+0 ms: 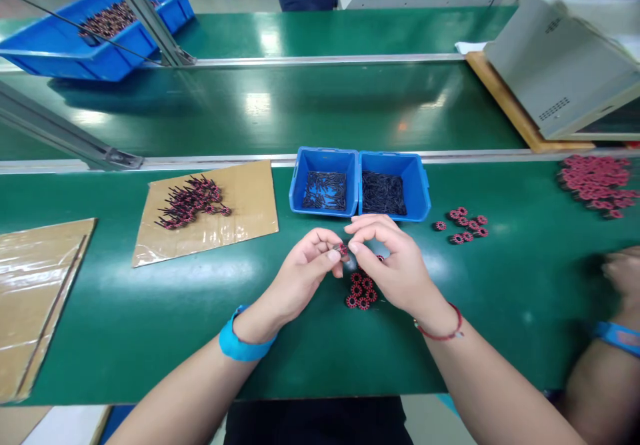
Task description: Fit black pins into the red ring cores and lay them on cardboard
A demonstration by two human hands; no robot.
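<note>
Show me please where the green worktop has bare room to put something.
The green worktop is bare between the leftmost cardboard sheet and the left forearm, and between the right forearm and another person's arm. Crowded: beside the right hand, where red-black rings cluster, and beyond it, at two blue bins.

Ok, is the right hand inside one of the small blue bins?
No, the right hand is in front of the blue bins, close to the small red part in the left hand.

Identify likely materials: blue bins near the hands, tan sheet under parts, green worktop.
Blue bins: likely molded plastic, satin; uniform color, thick rims.
Tan sheet: probably cardboard under clear film; brown face, wrinkled glare.
Green worktop: glossy, perhaps vinyl or paint; bright reflections, base unclear.
</note>
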